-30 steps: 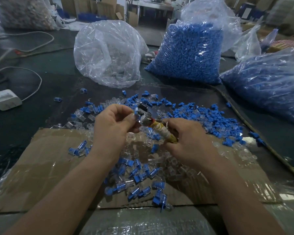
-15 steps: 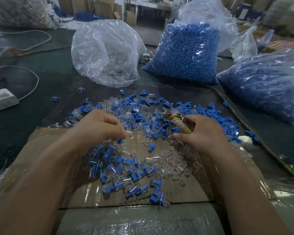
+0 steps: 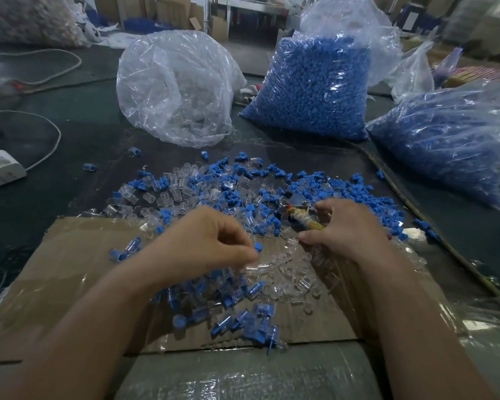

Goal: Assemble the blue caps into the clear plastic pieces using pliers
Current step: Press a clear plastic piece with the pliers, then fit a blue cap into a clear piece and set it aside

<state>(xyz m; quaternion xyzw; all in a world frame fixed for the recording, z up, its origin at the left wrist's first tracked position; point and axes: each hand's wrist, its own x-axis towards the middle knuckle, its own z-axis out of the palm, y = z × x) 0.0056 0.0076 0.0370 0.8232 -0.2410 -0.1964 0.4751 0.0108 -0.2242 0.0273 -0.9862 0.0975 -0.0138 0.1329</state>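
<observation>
Shifting rightward, left hand (image 3: pixel 202 243) with cap (image 3: pixel 258 246)

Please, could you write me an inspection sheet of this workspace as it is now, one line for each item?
Surface: dark table, cardboard sheet under the hands.
Job's things: loose blue caps, clear plastic pieces, assembled pieces on the cardboard; pliers.
Clutter: bag of clear pieces, two bags of blue caps.
Hands: left hand appears to pinch a blue piece; right hand grips the pliers.
Cables: white cable from a white box; dark cord at right.
Surroundings: cardboard boxes behind.
</observation>
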